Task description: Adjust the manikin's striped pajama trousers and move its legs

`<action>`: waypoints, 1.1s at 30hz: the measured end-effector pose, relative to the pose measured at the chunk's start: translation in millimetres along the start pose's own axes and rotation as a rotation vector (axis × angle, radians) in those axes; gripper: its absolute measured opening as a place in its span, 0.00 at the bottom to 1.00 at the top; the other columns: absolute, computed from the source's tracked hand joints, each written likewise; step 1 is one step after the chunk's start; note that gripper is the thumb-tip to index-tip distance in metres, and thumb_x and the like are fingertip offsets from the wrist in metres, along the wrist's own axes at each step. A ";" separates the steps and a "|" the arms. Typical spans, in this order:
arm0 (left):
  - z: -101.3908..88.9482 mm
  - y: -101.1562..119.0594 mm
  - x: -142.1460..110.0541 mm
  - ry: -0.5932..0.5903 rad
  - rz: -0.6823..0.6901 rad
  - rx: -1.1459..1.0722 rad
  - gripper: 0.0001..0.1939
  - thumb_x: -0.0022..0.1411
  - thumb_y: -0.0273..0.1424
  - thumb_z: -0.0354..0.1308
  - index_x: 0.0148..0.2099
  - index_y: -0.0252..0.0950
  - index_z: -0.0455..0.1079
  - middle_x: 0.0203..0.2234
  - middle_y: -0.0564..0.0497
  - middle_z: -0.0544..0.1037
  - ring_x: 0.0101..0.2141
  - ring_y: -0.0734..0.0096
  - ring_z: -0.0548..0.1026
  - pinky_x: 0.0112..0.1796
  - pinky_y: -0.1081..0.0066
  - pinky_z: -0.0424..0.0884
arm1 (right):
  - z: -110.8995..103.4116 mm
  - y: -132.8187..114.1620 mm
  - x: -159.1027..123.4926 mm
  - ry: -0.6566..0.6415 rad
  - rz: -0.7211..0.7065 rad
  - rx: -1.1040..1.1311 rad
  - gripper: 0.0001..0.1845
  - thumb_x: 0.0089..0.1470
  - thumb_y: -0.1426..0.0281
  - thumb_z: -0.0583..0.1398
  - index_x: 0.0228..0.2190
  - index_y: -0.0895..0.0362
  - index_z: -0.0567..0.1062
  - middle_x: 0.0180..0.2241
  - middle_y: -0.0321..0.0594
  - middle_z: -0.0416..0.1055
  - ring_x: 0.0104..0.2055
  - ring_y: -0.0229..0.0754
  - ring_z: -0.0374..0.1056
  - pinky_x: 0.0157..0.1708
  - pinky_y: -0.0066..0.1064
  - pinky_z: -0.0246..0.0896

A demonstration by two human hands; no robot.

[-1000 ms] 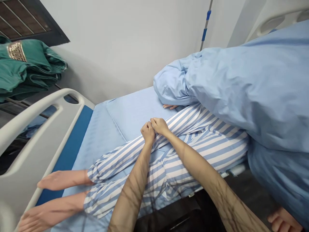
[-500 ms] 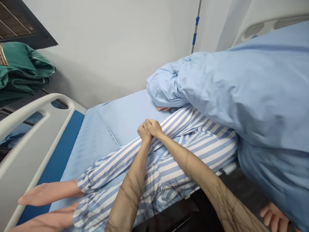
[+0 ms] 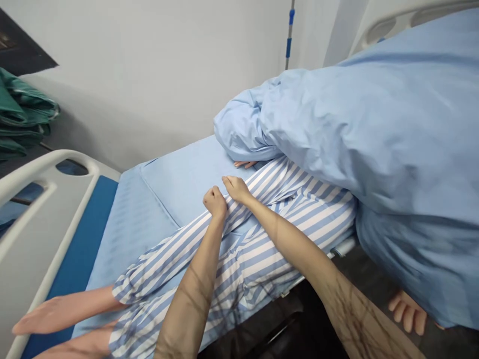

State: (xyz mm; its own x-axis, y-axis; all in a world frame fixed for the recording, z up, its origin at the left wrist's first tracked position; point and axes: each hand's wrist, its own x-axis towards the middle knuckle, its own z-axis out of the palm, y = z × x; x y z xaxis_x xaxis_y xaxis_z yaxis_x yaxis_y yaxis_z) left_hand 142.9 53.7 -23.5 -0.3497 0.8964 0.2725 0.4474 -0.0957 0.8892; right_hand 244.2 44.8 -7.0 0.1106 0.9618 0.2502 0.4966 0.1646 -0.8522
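Striped pyjama trousers (image 3: 175,257) covered the legs of a manikin (image 3: 63,314) lying on a blue bed sheet (image 3: 179,179), its bare feet showing, while a blue duvet (image 3: 355,129) lay heaped over the upper body. I had my left hand (image 3: 215,202) curled on the trousers and my right hand (image 3: 236,189) just beside it, fingers bent onto the cloth; I couldn't tell whether either held it.

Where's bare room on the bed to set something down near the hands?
Bare blue sheet lies between the striped pajama legs and the white bed rail, up to the mannequin's hand. It's crowded around the left hand and right hand, where the legs meet the bunched blue duvet.
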 end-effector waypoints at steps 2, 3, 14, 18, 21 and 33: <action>4.7 11.4 6.4 0.076 -0.079 -0.082 0.19 0.59 0.31 0.47 0.18 0.39 0.48 0.14 0.58 0.50 0.21 0.76 0.52 0.25 0.70 0.50 | -0.4 0.9 1.6 0.013 0.006 0.083 0.24 0.68 0.66 0.49 0.19 0.55 0.61 0.19 0.31 0.61 0.26 0.35 0.58 0.31 0.26 0.49; 8.2 18.0 8.9 0.097 -0.108 -0.133 0.18 0.59 0.31 0.46 0.18 0.39 0.48 0.14 0.58 0.50 0.20 0.76 0.52 0.25 0.71 0.51 | -1.5 1.0 2.7 0.019 0.010 0.126 0.25 0.68 0.66 0.48 0.18 0.55 0.61 0.18 0.31 0.60 0.26 0.35 0.58 0.31 0.26 0.49; 34.9 19.0 -12.7 -0.078 -0.007 0.000 0.21 0.64 0.36 0.49 0.19 0.37 0.56 0.15 0.56 0.60 0.21 0.76 0.57 0.25 0.72 0.52 | -1.1 1.4 10.2 0.075 0.132 0.261 0.22 0.66 0.66 0.51 0.19 0.55 0.61 0.20 0.30 0.63 0.29 0.35 0.57 0.30 0.25 0.50; 32.1 22.8 -11.9 -0.082 0.029 0.005 0.20 0.63 0.29 0.46 0.18 0.38 0.52 0.15 0.57 0.58 0.21 0.76 0.56 0.26 0.71 0.51 | -17.1 -12.4 18.7 0.027 0.183 0.111 0.22 0.65 0.66 0.51 0.19 0.55 0.64 0.20 0.32 0.63 0.29 0.36 0.58 0.31 0.27 0.48; 33.0 24.0 -12.4 -0.069 0.055 0.024 0.19 0.62 0.27 0.45 0.18 0.38 0.50 0.14 0.57 0.55 0.21 0.76 0.54 0.26 0.70 0.50 | -31.0 -11.5 19.6 0.030 0.024 -0.026 0.22 0.66 0.64 0.52 0.21 0.56 0.67 0.22 0.33 0.65 0.30 0.37 0.59 0.32 0.27 0.48; 46.7 47.2 -5.3 -0.086 -0.041 -0.226 0.18 0.59 0.31 0.47 0.18 0.39 0.51 0.14 0.58 0.53 0.20 0.77 0.54 0.25 0.72 0.54 | -33.0 16.6 16.0 0.110 0.019 -0.035 0.23 0.69 0.65 0.48 0.22 0.56 0.66 0.23 0.33 0.67 0.29 0.36 0.59 0.32 0.27 0.46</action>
State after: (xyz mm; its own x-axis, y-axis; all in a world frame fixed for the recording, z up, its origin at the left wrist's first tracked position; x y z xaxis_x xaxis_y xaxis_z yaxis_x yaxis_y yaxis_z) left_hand 204.3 64.6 -0.1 -0.2878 0.9343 0.2104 0.2356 -0.1438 0.9612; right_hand 282.6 55.7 -2.0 0.2128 0.9347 0.2847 0.5235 0.1370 -0.8409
